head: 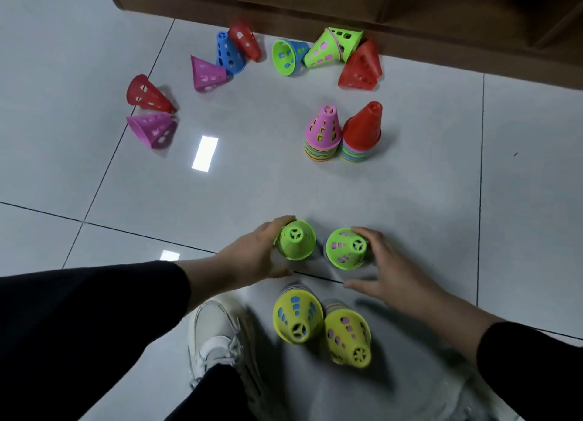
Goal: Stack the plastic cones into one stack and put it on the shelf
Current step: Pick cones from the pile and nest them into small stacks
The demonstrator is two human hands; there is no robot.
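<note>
Two green-topped cone stacks stood side by side on the tiled floor: the left hand (252, 253) curled around the left green stack (296, 239), the right hand (383, 263) curled around the right green stack (345, 248). Two yellow-topped stacks (298, 318) stood just nearer the person, beside a white shoe (217, 335). Loose cones (208, 73) lay near the floor's far edge below the wooden shelf (347, 7)

Bare floor (252, 174) lay open just left of the pink-topped stack (322, 135). The red-topped stack (361, 135) touched its right side. Fallen cones (328, 50) crowded the space behind it.
</note>
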